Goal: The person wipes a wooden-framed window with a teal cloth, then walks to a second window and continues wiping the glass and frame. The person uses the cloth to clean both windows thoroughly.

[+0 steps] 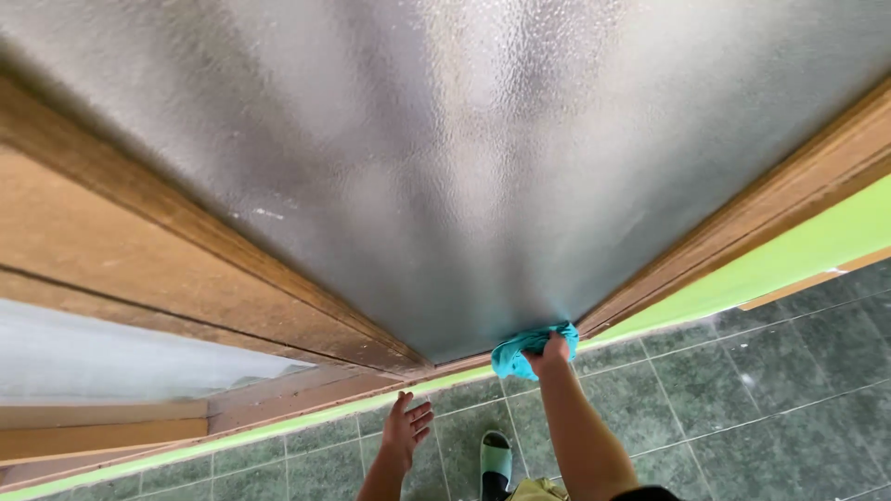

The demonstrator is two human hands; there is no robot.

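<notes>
The right hand (551,353) is clenching its fingers around a teal cloth (525,351), pressing it against the bottom edge of the frosted glass panel (445,167). The left hand (406,429) is hanging below that panel, fingers spread and released, above the green tiled floor (742,390).

Cloth (531,348) on glass (445,186) — above floor (742,371)

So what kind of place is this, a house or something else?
Probably a home's doorway or porch. A frosted glass panel sits in a wooden door frame above a green tiled floor, and the right hand presses a teal cloth to the glass's bottom edge.
</notes>
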